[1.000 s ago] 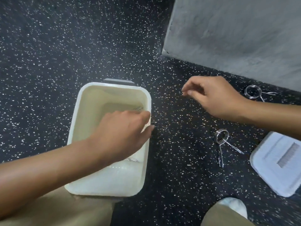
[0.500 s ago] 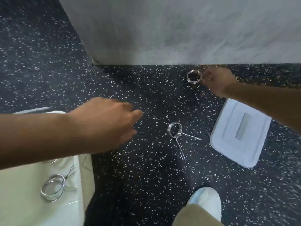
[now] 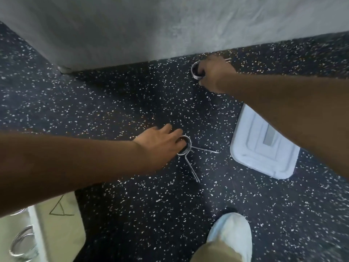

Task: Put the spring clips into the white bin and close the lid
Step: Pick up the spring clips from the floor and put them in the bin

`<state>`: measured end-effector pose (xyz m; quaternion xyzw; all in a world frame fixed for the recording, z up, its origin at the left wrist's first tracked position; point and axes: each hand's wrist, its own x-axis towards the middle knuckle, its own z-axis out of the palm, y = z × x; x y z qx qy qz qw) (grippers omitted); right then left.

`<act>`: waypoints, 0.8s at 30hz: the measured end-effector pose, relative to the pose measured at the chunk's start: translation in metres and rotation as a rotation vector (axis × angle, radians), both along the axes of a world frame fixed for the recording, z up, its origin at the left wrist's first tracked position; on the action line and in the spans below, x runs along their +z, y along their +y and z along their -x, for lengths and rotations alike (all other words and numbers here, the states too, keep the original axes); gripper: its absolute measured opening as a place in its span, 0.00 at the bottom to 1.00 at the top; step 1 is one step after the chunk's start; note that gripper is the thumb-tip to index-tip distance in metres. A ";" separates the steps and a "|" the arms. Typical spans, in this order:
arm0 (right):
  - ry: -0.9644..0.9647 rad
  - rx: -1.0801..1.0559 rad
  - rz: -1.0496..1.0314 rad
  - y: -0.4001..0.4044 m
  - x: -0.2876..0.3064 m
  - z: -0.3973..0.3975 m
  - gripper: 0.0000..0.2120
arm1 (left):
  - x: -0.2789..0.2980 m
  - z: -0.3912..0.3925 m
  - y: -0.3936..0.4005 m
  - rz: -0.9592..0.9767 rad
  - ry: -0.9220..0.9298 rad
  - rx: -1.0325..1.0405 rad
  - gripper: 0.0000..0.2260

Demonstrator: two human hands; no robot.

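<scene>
A steel spring clip (image 3: 188,154) lies on the speckled dark floor in mid-frame, its two wire legs pointing right and down. My left hand (image 3: 160,146) rests on its coil, fingers curled into the ring. Farther back near the wall, my right hand (image 3: 213,74) is closed over the coil of a second spring clip (image 3: 194,71). The white bin (image 3: 62,227) shows at the lower left corner, open, with another clip (image 3: 22,244) inside. The white lid (image 3: 264,146) lies flat on the floor to the right, partly under my right forearm.
A grey concrete wall (image 3: 151,25) runs across the back, its corner at the left. My white shoe (image 3: 232,233) and tan trouser leg stand at the bottom, right of centre. Speckled floor lies between the bin and the shoe.
The view has swung right, away from the bin. My left hand left the bin and came down on the middle clip. My right hand reached back and closed over the far clip.
</scene>
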<state>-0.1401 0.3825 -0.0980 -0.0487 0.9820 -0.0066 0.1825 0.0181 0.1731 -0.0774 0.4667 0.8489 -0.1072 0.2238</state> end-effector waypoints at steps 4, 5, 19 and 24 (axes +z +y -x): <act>0.037 0.031 -0.130 -0.005 -0.006 0.001 0.21 | -0.004 -0.005 0.003 0.050 0.031 -0.020 0.24; 0.042 0.050 -0.136 -0.004 -0.006 0.000 0.20 | -0.003 -0.006 0.004 0.055 0.042 -0.017 0.21; 0.265 0.209 0.108 0.016 0.036 -0.034 0.07 | 0.011 -0.007 -0.002 -0.087 0.084 -0.089 0.12; 0.349 0.172 0.225 -0.007 0.069 -0.054 0.05 | 0.058 -0.006 -0.050 -0.225 0.080 -0.050 0.07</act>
